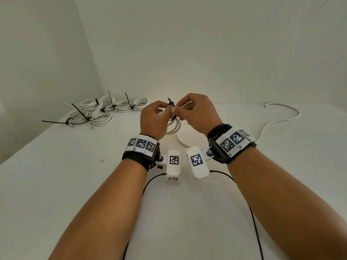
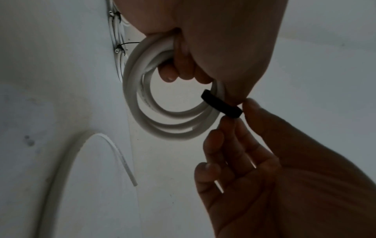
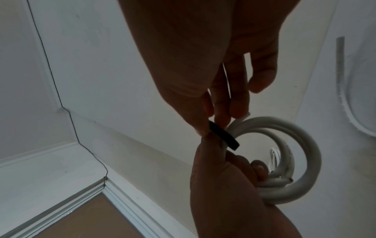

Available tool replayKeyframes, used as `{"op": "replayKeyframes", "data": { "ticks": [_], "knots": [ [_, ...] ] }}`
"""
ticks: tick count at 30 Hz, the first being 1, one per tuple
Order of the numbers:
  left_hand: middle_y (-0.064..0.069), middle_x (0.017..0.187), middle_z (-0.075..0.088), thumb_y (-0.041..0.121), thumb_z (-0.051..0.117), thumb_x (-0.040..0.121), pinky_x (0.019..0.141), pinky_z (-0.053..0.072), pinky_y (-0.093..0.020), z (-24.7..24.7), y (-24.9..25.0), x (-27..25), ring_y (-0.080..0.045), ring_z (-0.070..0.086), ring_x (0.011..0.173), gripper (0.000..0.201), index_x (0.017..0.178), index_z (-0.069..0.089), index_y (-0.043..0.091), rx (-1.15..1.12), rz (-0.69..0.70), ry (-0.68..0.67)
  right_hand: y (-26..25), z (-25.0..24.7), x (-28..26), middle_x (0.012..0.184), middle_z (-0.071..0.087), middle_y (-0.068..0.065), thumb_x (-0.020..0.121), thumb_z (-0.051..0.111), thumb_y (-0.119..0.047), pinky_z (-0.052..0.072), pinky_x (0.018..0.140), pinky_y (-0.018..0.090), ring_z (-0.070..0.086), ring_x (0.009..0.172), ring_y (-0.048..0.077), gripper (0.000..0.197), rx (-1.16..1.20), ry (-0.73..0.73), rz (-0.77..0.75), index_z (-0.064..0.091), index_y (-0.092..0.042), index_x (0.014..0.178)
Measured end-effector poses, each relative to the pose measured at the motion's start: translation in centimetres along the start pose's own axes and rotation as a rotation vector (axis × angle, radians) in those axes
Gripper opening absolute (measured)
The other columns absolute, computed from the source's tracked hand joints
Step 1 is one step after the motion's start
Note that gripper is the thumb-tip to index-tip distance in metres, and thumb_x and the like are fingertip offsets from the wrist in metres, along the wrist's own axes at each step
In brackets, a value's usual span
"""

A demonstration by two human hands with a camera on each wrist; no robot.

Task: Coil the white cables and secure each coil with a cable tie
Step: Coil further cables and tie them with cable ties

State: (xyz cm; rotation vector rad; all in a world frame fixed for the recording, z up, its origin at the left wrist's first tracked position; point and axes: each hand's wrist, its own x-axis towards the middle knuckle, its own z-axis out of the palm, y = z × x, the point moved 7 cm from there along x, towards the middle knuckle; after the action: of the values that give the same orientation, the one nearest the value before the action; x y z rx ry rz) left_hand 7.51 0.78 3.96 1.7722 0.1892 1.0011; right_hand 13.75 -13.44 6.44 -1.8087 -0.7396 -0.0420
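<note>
Two bare forearms reach up from the bottom of the frame over the white bench point(image 1: 56, 184). In the middle, the left hand point(image 1: 153, 119) has its fingers point(image 2: 181, 64) curled tight around a coil of white cable point(image 2: 142, 99), held just above the bench. The right hand point(image 1: 197, 113) pinches a black cable tie point(image 1: 171, 106) that wraps the coil. Farther back, at the upper left, lie tied cable coils point(image 1: 101, 111). At the right, a loose white cable point(image 1: 277, 121) curves across the bench.

cable tie point(image 1: 171, 105) mostly hidden by fingers point(image 1: 173, 109)
</note>
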Motion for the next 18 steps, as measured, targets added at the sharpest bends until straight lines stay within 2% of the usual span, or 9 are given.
{"op": "replayKeyframes", "data": {
  "ticks": [3, 6, 9, 10, 12, 14, 16, 18],
  "knots": [
    [0.01, 0.061, 0.069, 0.01, 0.068, 0.089, 0.055, 0.045, -0.014, 0.4, 0.3, -0.3, -0.001, 0.063, 0.055, 0.01, 0.08, 0.072, 0.008, -0.001, 0.016, -0.05, -0.1, -0.2, 0.1, 0.07, 0.074, 0.0, 0.081, 0.079, -0.023, 0.055, 0.062, 0.025, 0.07, 0.065, 0.012, 0.011, 0.019, 0.056, -0.016, 0.072, -0.014, 0.079],
    [0.013, 0.058, 0.068, 0.011, 0.068, 0.091, 0.056, 0.046, -0.015, 0.7, 0.3, -0.5, -0.002, 0.062, 0.055, 0.012, 0.08, 0.072, 0.008, -0.025, 0.019, -0.078, 0.1, -0.6, 0.1, 0.069, 0.073, -0.001, 0.082, 0.077, -0.022, 0.053, 0.062, 0.024, 0.069, 0.064, 0.01, 0.01, 0.038, 0.071, -0.016, 0.073, -0.013, 0.079],
    [0.01, 0.057, 0.067, 0.012, 0.066, 0.091, 0.055, 0.044, -0.018, 0.9, 0.5, -0.6, -0.005, 0.058, 0.052, 0.015, 0.077, 0.071, 0.014, -0.061, -0.008, -0.101, 0.3, -0.6, 0.3, 0.073, 0.071, -0.005, 0.09, 0.068, -0.034, 0.052, 0.067, 0.026, 0.064, 0.067, 0.01, 0.021, 0.006, 0.067, 0.023, 0.072, -0.015, 0.082],
    [0.01, 0.055, 0.066, 0.012, 0.065, 0.092, 0.053, 0.042, -0.016, 1.1, 0.6, -0.7, -0.003, 0.056, 0.049, 0.017, 0.076, 0.07, 0.015, -0.072, -0.022, -0.124, 0.5, -0.5, 0.4, 0.076, 0.07, -0.002, 0.092, 0.064, -0.039, 0.05, 0.07, 0.028, 0.061, 0.068, 0.011, 0.028, -0.013, 0.047, 0.052, 0.072, -0.014, 0.083],
    [0.01, 0.053, 0.064, 0.01, 0.063, 0.093, 0.051, 0.04, -0.014, 1.7, 0.9, -1.2, -0.002, 0.053, 0.046, 0.019, 0.076, 0.068, 0.016, -0.1, -0.047, -0.179, 0.8, -0.2, 0.4, 0.084, 0.071, 0.008, 0.095, 0.06, -0.039, 0.048, 0.066, 0.023, 0.058, 0.068, 0.01, 0.033, 0.016, -0.021, 0.112, 0.074, -0.01, 0.087],
    [0.009, 0.052, 0.063, 0.009, 0.062, 0.093, 0.049, 0.039, -0.014, 2.0, 0.9, -1.5, -0.002, 0.051, 0.043, 0.018, 0.077, 0.069, 0.014, -0.122, -0.077, -0.202, 0.9, -0.4, 0.3, 0.084, 0.071, 0.004, 0.093, 0.063, -0.031, 0.043, 0.058, 0.016, 0.058, 0.069, 0.008, 0.024, 0.108, -0.045, 0.145, 0.076, -0.011, 0.088],
    [0.007, 0.053, 0.063, 0.009, 0.062, 0.093, 0.048, 0.038, -0.017, 2.2, 0.7, -1.5, -0.006, 0.047, 0.043, 0.015, 0.08, 0.07, 0.011, -0.139, -0.101, -0.213, 0.9, -1.0, 0.4, 0.078, 0.07, 0.002, 0.09, 0.068, -0.026, 0.042, 0.056, 0.014, 0.058, 0.07, 0.01, 0.018, 0.163, -0.011, 0.138, 0.077, -0.011, 0.085],
    [0.003, 0.056, 0.063, 0.011, 0.062, 0.093, 0.049, 0.038, -0.022, 2.4, 0.3, -1.6, -0.012, 0.044, 0.045, 0.014, 0.084, 0.072, 0.01, -0.159, -0.117, -0.235, 0.8, -1.7, 0.5, 0.075, 0.071, 0.007, 0.09, 0.069, -0.026, 0.041, 0.053, 0.013, 0.06, 0.067, 0.011, 0.02, 0.146, 0.042, 0.118, 0.077, -0.01, 0.082]
  ]
}}
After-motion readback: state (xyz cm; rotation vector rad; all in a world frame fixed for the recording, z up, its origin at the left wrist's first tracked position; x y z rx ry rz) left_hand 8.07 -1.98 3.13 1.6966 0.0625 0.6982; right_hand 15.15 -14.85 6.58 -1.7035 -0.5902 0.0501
